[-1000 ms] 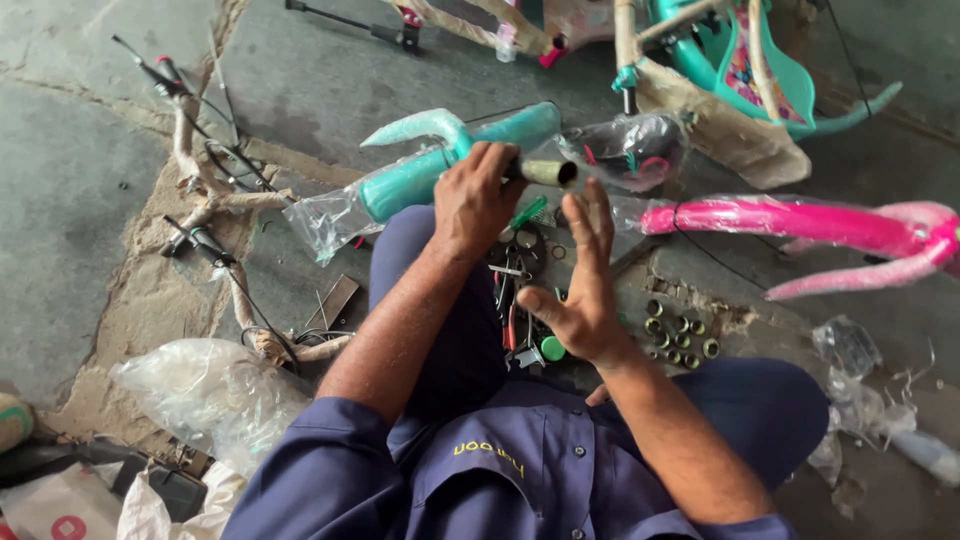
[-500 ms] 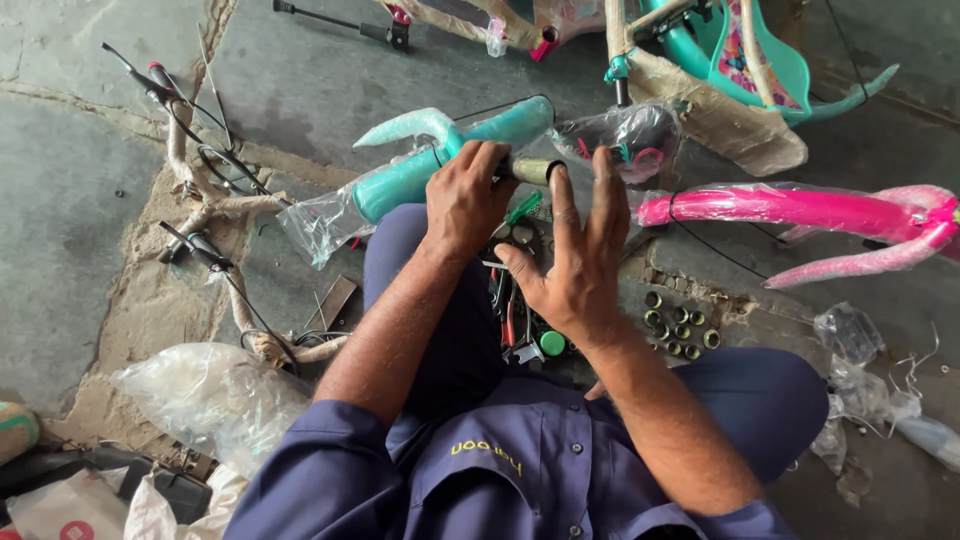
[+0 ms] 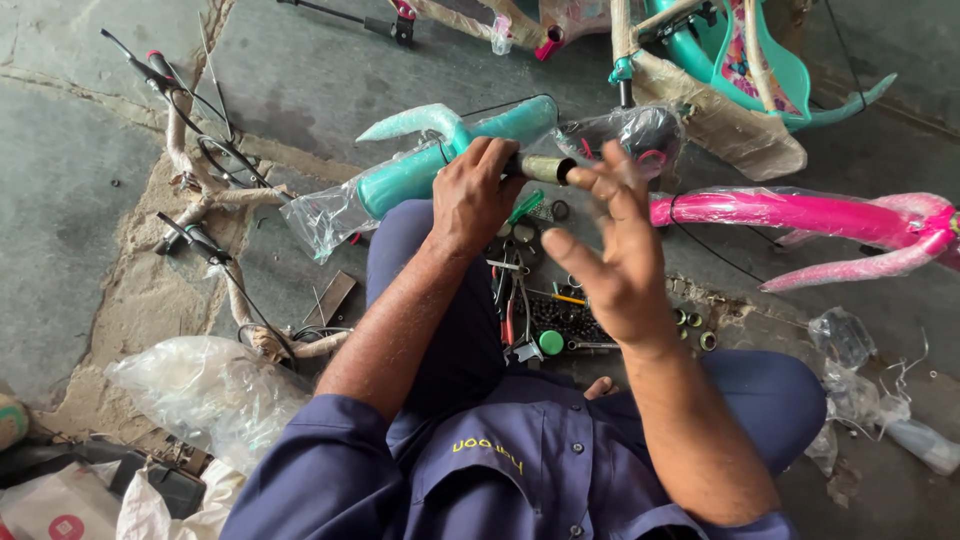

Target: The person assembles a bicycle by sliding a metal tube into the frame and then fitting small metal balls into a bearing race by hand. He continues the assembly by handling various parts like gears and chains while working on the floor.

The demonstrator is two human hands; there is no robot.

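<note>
My left hand grips the end of a teal bicycle frame wrapped in clear plastic, which lies across my left knee. A short brass-coloured tube end sticks out past its fingers. Raised just right of that tube, my right hand has its fingers spread and holds nothing; its fingertips are blurred and almost touch the tube end. Between my knees, on the ground, lies a pile of small tools and parts.
A pink wrapped bicycle frame lies to the right. Another teal bike part stands at the top right. Paper-wrapped handlebars with cables lie to the left. Plastic bags sit at the lower left, with several metal rings by my right knee.
My right hand has risen from near my lap to the tube end, fingers staying spread. My left hand keeps its hold on the teal frame.
</note>
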